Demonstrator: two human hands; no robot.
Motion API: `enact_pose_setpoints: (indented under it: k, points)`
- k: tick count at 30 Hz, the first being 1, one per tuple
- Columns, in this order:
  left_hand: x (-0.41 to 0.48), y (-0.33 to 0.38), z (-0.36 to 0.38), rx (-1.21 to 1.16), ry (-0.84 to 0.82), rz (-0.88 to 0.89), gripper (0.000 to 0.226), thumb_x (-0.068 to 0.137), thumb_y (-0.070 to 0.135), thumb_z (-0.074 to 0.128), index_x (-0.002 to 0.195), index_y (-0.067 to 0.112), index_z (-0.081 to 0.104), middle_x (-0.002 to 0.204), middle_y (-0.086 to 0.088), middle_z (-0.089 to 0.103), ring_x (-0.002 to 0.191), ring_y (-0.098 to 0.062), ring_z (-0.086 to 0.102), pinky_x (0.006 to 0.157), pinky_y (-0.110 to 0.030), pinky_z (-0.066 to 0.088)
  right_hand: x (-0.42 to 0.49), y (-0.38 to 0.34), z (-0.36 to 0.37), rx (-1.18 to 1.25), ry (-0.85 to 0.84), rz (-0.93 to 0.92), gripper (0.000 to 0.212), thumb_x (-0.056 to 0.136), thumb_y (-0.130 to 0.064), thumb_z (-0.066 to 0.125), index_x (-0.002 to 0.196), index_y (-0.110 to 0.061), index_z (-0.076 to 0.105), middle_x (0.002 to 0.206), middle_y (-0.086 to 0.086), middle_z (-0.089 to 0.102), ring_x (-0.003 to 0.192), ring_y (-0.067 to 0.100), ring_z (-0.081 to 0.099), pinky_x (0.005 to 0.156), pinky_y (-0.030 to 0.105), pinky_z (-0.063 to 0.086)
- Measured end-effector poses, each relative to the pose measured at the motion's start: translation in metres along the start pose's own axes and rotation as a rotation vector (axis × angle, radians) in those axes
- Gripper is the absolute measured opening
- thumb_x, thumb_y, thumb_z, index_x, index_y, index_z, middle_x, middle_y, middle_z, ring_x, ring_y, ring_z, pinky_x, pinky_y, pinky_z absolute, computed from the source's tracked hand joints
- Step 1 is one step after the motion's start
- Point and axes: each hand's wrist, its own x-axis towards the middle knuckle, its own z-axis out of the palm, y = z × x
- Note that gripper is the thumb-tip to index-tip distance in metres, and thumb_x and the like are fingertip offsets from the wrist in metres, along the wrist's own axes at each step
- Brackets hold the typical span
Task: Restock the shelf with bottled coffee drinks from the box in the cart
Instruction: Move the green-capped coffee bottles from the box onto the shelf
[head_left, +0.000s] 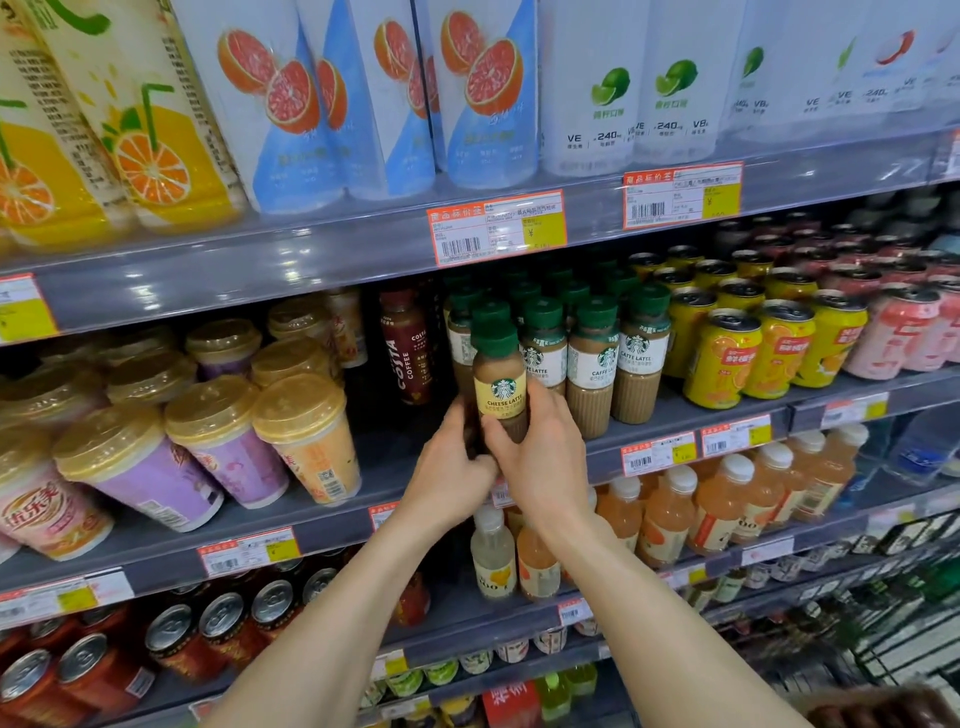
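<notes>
A coffee bottle (500, 387) with a green cap and a yellow "Cheese Latte" label stands upright at the front of the middle shelf (395, 447). My left hand (451, 470) grips its lower left side and my right hand (540, 452) wraps its lower right side. Right beside it stand rows of caffe latte bottles (592, 364) with green caps and white labels. A dark Costa coffee bottle (408, 345) stands further back on the left, with a gap in front of it. The box is out of view.
Lidded milk-tea cups (218, 441) fill the shelf's left part and yellow cans (727, 358) the right. Juice cartons (311, 104) stand above, orange drink bottles (670, 514) and red cans (223, 629) below. A cart's wire edge (904, 618) shows at bottom right.
</notes>
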Motion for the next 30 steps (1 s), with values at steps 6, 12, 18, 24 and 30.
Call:
enact_pose_setpoints:
  k: [6,12,18,24,30]
  points:
    - [0.014,-0.002,0.000,-0.593,0.159,-0.074,0.077,0.075,0.014,0.047,0.149,0.035,0.038,0.107,0.040,0.065,0.111,0.014,0.059,0.089,-0.014,0.049,-0.003,0.002,0.002,0.030,0.016,0.012,0.056,0.089,-0.038,0.068,0.139,-0.027,0.044,0.122,-0.008,0.056,0.109,0.005,0.054,0.088,0.024,0.045]
    - [0.020,0.017,0.016,-0.454,0.171,0.024,0.096,0.076,0.073,0.066,0.155,0.041,0.021,0.151,0.018,0.045,0.138,-0.003,0.044,0.110,-0.025,0.041,-0.005,0.010,0.001,-0.095,0.000,0.071,0.066,0.081,-0.041,0.076,0.136,-0.029,0.041,0.125,-0.006,0.053,0.119,0.015,0.048,0.090,0.037,0.048]
    - [0.035,0.011,0.022,-0.233,0.091,0.121,0.104,0.062,0.042,0.091,0.144,0.044,0.027,0.127,0.013,0.066,0.120,-0.007,0.062,0.105,-0.046,0.049,-0.007,0.027,-0.001,-0.317,-0.027,-0.047,0.056,0.077,-0.030,0.069,0.130,-0.020,0.054,0.116,-0.004,0.060,0.110,0.024,0.050,0.094,0.038,0.040]
    - [0.050,-0.001,0.019,-0.189,0.072,0.096,0.139,0.043,0.061,0.094,0.151,0.046,0.009,0.121,0.015,0.069,0.115,-0.005,0.064,0.103,-0.044,0.051,-0.011,0.035,0.005,-0.324,0.034,-0.100,0.056,0.081,-0.042,0.069,0.131,-0.021,0.056,0.108,-0.006,0.064,0.106,0.021,0.052,0.090,0.034,0.038]
    - [0.060,-0.002,0.018,-0.101,0.023,0.105,0.102,0.048,0.060,0.093,0.125,0.061,0.026,0.111,0.018,0.072,0.108,-0.001,0.067,0.100,-0.043,0.053,-0.008,0.039,0.009,-0.296,0.048,-0.113,0.055,0.082,-0.036,0.073,0.131,-0.017,0.059,0.111,-0.002,0.067,0.106,0.023,0.053,0.090,0.037,0.041]
